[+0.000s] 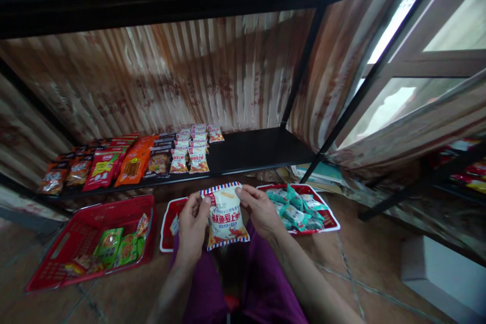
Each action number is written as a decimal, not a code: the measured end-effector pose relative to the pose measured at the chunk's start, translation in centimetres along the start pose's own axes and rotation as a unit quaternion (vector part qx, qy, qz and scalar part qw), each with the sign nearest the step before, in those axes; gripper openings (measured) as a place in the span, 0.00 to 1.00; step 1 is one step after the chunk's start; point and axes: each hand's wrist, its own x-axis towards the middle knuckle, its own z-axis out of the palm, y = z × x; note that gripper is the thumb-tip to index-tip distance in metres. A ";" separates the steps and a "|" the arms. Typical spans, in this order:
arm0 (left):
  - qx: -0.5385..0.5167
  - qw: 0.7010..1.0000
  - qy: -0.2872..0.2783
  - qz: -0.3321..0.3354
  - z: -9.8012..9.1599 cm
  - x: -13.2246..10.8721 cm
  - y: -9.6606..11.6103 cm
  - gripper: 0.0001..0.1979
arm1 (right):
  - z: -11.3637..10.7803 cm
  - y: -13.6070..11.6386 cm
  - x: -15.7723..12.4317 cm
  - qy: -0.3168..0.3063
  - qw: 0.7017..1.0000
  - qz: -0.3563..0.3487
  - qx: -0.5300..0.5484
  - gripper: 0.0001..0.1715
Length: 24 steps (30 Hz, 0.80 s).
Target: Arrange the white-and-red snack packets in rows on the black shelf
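Note:
A white snack bag [227, 217] with red lettering and a red-and-blue striped edge is held upright between my two hands. My left hand [194, 223] pinches its upper left side, and my right hand [260, 210] pinches its upper right corner. Behind it, similar white bags [198, 158] stand in rows on the black shelf [258, 149]. Left of those rows are dark-topped packets [158, 162], an orange packet [133, 164], red packets [104, 164] and brown-orange packets [55, 177].
A red basket [148, 228] with green packets stands at the lower left. One white-rimmed red basket [334, 220] holds teal packets; another [166, 228] is partly behind my left hand. A white box [444, 273] sits lower right. Black posts [304, 68] rise from the shelf.

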 end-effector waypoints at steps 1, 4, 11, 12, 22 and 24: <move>-0.007 1.000 -0.007 -0.002 0.1 0.0 0.1 0.15 | 0.0 0.1 0.0 0.010 1.000 0.002 0.004 0.16; -0.023 1.000 -0.007 -0.019 0.3 0.3 0.1 0.14 | 0.0 0.5 -0.1 0.020 1.000 -0.001 0.003 0.15; -0.045 0.996 0.062 -0.049 0.5 1.1 -0.5 0.16 | 0.1 1.5 -0.2 0.058 0.997 -0.030 -0.044 0.16; -0.039 0.996 0.062 -0.046 0.6 1.2 -0.4 0.16 | 0.1 1.5 -0.2 0.062 0.996 -0.037 -0.051 0.16; -0.068 0.995 -0.018 -0.066 0.8 1.5 0.5 0.16 | 0.0 1.5 0.4 0.112 0.993 -0.035 -0.004 0.15; -0.083 0.991 -0.025 -0.103 0.8 1.2 -0.1 0.17 | 0.0 1.5 0.6 0.125 0.992 -0.032 0.005 0.15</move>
